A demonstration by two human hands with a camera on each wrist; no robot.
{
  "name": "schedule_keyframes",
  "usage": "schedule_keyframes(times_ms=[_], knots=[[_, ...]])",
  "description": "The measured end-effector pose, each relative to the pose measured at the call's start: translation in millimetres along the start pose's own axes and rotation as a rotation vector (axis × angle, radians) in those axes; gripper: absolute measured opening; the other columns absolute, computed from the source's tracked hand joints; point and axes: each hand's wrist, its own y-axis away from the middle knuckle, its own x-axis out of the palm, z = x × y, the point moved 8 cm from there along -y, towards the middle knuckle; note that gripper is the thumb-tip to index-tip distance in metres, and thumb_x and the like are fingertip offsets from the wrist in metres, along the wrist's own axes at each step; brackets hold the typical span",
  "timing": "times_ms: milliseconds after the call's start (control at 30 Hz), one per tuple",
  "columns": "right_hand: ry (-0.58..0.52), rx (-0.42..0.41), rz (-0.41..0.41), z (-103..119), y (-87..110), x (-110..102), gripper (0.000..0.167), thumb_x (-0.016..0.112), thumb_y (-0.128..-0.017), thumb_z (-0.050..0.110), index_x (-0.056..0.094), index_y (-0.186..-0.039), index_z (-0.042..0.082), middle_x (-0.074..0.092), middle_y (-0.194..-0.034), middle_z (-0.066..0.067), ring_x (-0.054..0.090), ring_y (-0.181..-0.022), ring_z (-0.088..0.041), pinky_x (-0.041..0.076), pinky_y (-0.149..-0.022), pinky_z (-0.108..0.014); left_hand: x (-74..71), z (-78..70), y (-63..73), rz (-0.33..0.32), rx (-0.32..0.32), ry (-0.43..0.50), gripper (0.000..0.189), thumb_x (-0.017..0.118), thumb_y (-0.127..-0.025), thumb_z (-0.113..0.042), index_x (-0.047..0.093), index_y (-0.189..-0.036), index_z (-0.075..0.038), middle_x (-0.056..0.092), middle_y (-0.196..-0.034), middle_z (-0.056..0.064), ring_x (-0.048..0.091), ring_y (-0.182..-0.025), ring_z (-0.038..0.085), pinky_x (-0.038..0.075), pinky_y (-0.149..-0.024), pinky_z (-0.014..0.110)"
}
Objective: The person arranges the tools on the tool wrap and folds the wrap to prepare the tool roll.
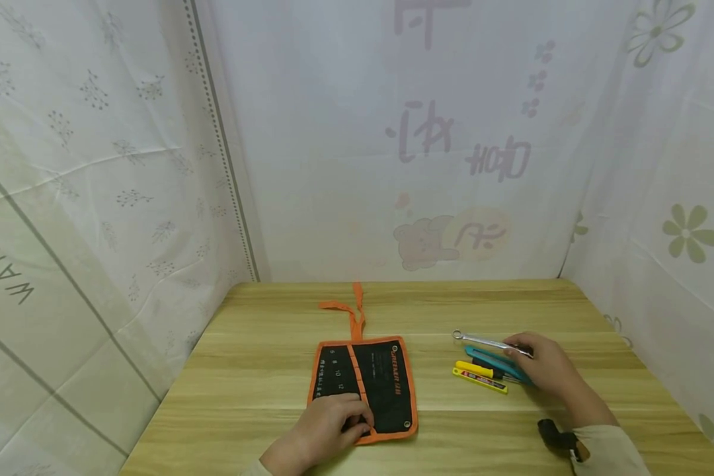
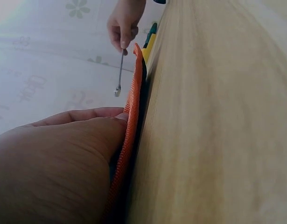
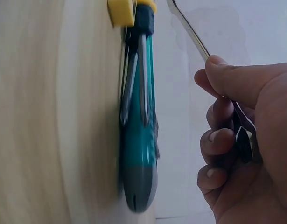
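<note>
My right hand (image 1: pixel 544 367) grips a slim silver metal wrench (image 1: pixel 483 341), likely slick, near one end; left hand (image 1: pixel 328 423) pinches orange-edged black fabric pouch (image 1: pixel 385 393).

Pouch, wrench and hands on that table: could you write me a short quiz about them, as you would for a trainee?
1. Multiple choice: the right hand holds A) a spoon, B) a wrench, C) nothing.
2. True or false: the pouch is edged in blue.
3. Short answer: what is the left hand touching?

Key: 1. B. 2. False; it is edged in orange. 3. The pouch.
</note>
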Motion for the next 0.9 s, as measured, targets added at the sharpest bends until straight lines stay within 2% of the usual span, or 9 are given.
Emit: schedule_keyframes(times_ms=[200,433,733,900], knots=[[-0.013,-0.022,-0.014,17.5,2.2,2.5,0.016,0.074,-0.1,0.02,0.078,-0.113,0.012,0.07,-0.103,0.003,0.064,-0.093,-0.016,0.054,-0.077,-0.036,0.1,-1.1,0.3,0.005,-0.001,0.001,0.008,0.076,-0.099,-0.029,0.074,-0.099,-0.036,0.055,-0.083,-0.026,0.046,-0.066,-0.011,0.038,-0.057,0.01],[-0.062,-0.068,-0.027,36.1,5.4,6.0,0.014,0.076,-0.099,0.019,0.078,-0.111,0.012,0.067,-0.098,0.008,0.059,-0.083,-0.01,0.052,-0.07,-0.028,0.0,-2.2,-1.1,-0.003,0.002,-0.012,0.008,0.077,-0.098,-0.029,0.074,-0.099,-0.036,0.055,-0.083,-0.026,0.045,-0.066,-0.012,0.038,-0.058,0.01],[-0.187,-0.136,0.012,53.5,8.3,21.0,0.011,0.077,-0.097,0.013,0.079,-0.107,0.012,0.068,-0.098,0.01,0.061,-0.083,-0.006,0.054,-0.071,-0.025,-0.1,-1.2,-0.6,-0.009,0.007,-0.01,0.009,0.077,-0.098,-0.027,0.074,-0.1,-0.035,0.054,-0.083,-0.026,0.045,-0.065,-0.011,0.038,-0.057,0.011],[-0.253,-0.178,0.035,66.4,11.5,26.6,0.01,0.077,-0.096,0.01,0.078,-0.106,0.011,0.07,-0.102,0.004,0.065,-0.09,-0.006,0.057,-0.076,-0.025,1.0,-0.9,-0.4,-0.013,0.008,-0.001,0.009,0.077,-0.098,-0.027,0.074,-0.101,-0.035,0.054,-0.084,-0.026,0.045,-0.066,-0.012,0.038,-0.058,0.01]])
